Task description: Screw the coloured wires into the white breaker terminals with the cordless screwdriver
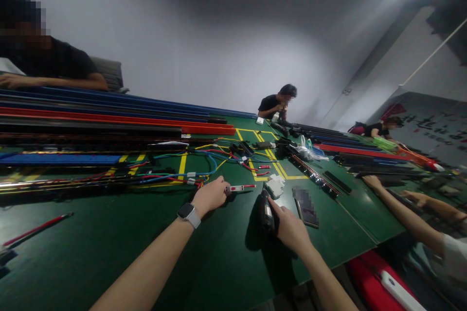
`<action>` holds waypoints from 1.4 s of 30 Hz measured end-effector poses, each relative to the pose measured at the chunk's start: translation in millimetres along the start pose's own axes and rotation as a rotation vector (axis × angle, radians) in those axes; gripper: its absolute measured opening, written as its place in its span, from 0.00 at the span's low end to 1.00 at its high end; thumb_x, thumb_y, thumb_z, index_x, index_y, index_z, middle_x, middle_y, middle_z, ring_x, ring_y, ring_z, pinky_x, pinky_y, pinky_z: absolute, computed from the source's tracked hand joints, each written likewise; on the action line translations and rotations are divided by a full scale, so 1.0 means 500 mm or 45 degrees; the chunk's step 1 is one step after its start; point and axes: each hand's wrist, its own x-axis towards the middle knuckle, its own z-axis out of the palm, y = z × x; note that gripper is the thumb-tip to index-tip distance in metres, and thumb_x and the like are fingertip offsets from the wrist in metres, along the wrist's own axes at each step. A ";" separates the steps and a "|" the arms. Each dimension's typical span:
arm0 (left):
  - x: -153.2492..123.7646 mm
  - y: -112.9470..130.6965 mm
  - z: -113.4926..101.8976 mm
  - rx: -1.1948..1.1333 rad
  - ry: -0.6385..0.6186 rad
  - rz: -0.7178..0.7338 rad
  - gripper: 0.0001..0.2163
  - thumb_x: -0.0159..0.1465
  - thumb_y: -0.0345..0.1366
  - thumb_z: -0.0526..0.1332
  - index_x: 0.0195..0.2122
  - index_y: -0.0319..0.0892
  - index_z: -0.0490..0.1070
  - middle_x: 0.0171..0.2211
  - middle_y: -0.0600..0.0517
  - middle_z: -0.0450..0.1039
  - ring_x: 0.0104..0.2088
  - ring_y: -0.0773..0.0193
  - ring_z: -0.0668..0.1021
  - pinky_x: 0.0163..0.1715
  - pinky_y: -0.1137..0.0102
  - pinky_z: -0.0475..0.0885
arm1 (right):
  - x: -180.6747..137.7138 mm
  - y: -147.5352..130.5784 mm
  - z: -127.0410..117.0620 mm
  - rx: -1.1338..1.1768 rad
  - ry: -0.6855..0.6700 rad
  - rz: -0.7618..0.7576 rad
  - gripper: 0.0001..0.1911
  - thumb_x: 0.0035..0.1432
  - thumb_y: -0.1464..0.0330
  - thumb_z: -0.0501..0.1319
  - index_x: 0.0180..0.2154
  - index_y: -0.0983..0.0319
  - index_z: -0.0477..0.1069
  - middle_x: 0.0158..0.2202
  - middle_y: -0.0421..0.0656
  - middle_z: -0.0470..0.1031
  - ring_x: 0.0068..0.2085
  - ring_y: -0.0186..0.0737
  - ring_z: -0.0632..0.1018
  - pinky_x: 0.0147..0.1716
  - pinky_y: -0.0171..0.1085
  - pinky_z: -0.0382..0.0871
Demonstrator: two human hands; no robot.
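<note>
Black tool points forward in the inward-angled right grip.

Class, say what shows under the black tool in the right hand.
Green tabletop in dark shadow shows beside the black tool; whatever lies directly beneath it and the right hand is hidden.

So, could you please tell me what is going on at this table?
At the green table, the camera wearer's left grip holds a small white-and-red component with a red lead sticking out. The right grip is around a black handheld tool, its front end close to that lead. White pieces lie just past the tool, and a dark, phone-like slab lies to its right. Coloured cables spread beyond the left grip. Other people are at the table too.
</note>
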 end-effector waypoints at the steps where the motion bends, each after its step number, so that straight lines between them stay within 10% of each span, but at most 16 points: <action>1: 0.001 -0.001 0.001 -0.006 0.007 0.004 0.16 0.69 0.42 0.54 0.53 0.51 0.76 0.48 0.45 0.71 0.42 0.58 0.80 0.38 0.66 0.73 | 0.007 0.007 0.000 0.016 -0.019 -0.014 0.48 0.55 0.73 0.62 0.73 0.47 0.46 0.51 0.49 0.76 0.49 0.57 0.80 0.41 0.42 0.68; 9: -0.002 -0.003 0.003 -0.004 0.037 0.015 0.15 0.69 0.43 0.54 0.52 0.52 0.77 0.48 0.46 0.71 0.42 0.57 0.79 0.38 0.66 0.73 | 0.028 0.033 -0.067 0.177 -0.225 -0.162 0.52 0.49 0.68 0.71 0.72 0.50 0.53 0.61 0.48 0.68 0.56 0.49 0.76 0.54 0.39 0.70; 16: -0.012 0.009 -0.007 -0.014 0.089 0.024 0.15 0.70 0.40 0.54 0.52 0.51 0.76 0.51 0.46 0.70 0.46 0.58 0.79 0.40 0.66 0.73 | 0.130 -0.123 -0.036 0.197 0.051 -0.344 0.49 0.57 0.64 0.71 0.72 0.54 0.49 0.72 0.52 0.52 0.71 0.53 0.57 0.68 0.46 0.51; 22: -0.030 0.028 -0.034 -0.024 0.158 0.061 0.13 0.68 0.42 0.59 0.51 0.47 0.74 0.52 0.45 0.71 0.46 0.58 0.79 0.45 0.66 0.74 | 0.198 -0.198 0.043 0.169 0.141 -0.374 0.15 0.69 0.66 0.62 0.56 0.62 0.72 0.54 0.48 0.76 0.54 0.48 0.77 0.56 0.51 0.71; 26: -0.079 0.024 -0.070 -0.057 0.367 0.282 0.11 0.71 0.40 0.54 0.46 0.45 0.74 0.47 0.46 0.75 0.48 0.59 0.77 0.50 0.65 0.72 | 0.195 -0.179 0.051 0.163 0.143 -0.413 0.15 0.70 0.63 0.63 0.54 0.61 0.72 0.53 0.46 0.76 0.49 0.45 0.80 0.49 0.49 0.77; 33: -0.215 -0.242 -0.157 0.218 0.763 -0.231 0.18 0.70 0.45 0.50 0.53 0.41 0.69 0.53 0.41 0.73 0.55 0.51 0.74 0.58 0.58 0.68 | 0.202 -0.175 0.065 0.187 0.157 -0.447 0.14 0.69 0.63 0.63 0.54 0.62 0.72 0.54 0.46 0.76 0.51 0.46 0.79 0.51 0.51 0.75; 38: -0.306 -0.462 -0.203 0.405 0.342 -0.561 0.32 0.63 0.58 0.57 0.63 0.45 0.61 0.66 0.42 0.65 0.64 0.40 0.65 0.61 0.39 0.58 | 0.206 -0.178 0.069 0.205 0.171 -0.443 0.14 0.69 0.63 0.63 0.54 0.62 0.72 0.54 0.46 0.76 0.51 0.46 0.79 0.52 0.51 0.75; 42: -0.343 -0.498 -0.210 0.458 0.197 -0.552 0.28 0.64 0.55 0.55 0.62 0.45 0.64 0.66 0.41 0.64 0.62 0.39 0.67 0.62 0.38 0.54 | 0.198 -0.180 0.060 0.222 0.157 -0.441 0.13 0.70 0.66 0.61 0.53 0.62 0.73 0.53 0.46 0.77 0.51 0.46 0.79 0.53 0.50 0.73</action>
